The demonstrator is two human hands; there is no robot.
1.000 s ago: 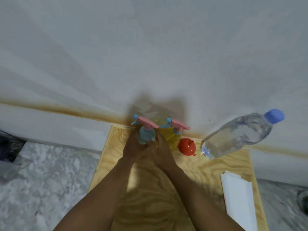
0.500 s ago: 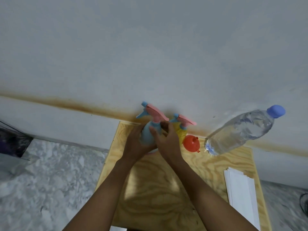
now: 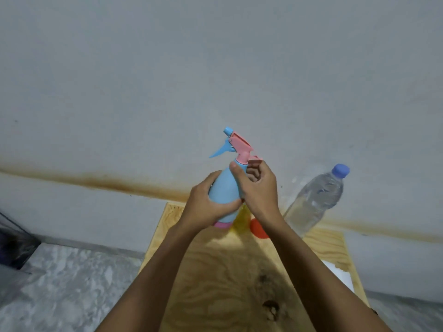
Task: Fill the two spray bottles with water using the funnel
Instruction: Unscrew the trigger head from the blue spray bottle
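I hold a blue spray bottle (image 3: 224,188) with a pink and blue trigger head above the wooden table (image 3: 215,271). My left hand (image 3: 203,204) grips its body. My right hand (image 3: 257,188) curls round the bottle's neck just under the pink head. Behind my hands, a yellow spray bottle (image 3: 241,220) stands on the table, mostly hidden; only its pink head tip shows above my right hand. An orange funnel (image 3: 257,230) lies beside it, partly covered by my right wrist. A clear water bottle (image 3: 316,200) with a blue cap stands at the back right.
The table stands against a white wall (image 3: 215,80) with a brown stain line. A white stack of paper (image 3: 340,274) lies at the table's right edge. Grey marble floor (image 3: 60,283) spreads to the left, with a dark object (image 3: 14,245) at the far left.
Both hands have lifted the blue spray bottle up off the table. My right hand has moved up to its neck. The view has tilted upward.
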